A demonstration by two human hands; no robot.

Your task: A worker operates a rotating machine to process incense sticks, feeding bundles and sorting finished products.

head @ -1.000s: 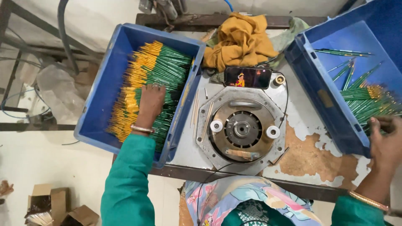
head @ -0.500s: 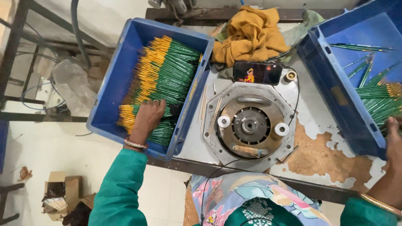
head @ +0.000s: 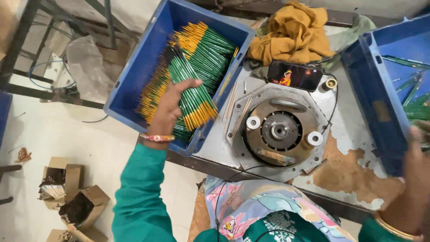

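Observation:
My left hand [head: 168, 107] grips a thick bundle of green pencils [head: 190, 92] with yellow ends, lifted at a slant above the left blue crate [head: 134, 80]. More green and yellow pencils [head: 210, 49] lie packed in that crate. My right hand [head: 414, 179] is at the frame's right edge, blurred, by the near wall of the right blue crate [head: 374, 103], which holds loose green pencils [head: 410, 105]. Whether the right hand holds anything is unclear. Between the crates sits a round metal machine [head: 280, 130] with a central hub.
A phone [head: 295, 75] with a lit screen lies behind the machine, next to a crumpled mustard cloth [head: 293, 33]. A few bare wooden sticks [head: 233, 105] lie on the worn metal table [head: 349, 134]. Open cardboard boxes [head: 67, 192] stand on the floor at lower left.
My left hand has closed on a bundle of pencils and lifted it out of the left crate. My right hand has stayed at the right crate's edge. The view has shifted left.

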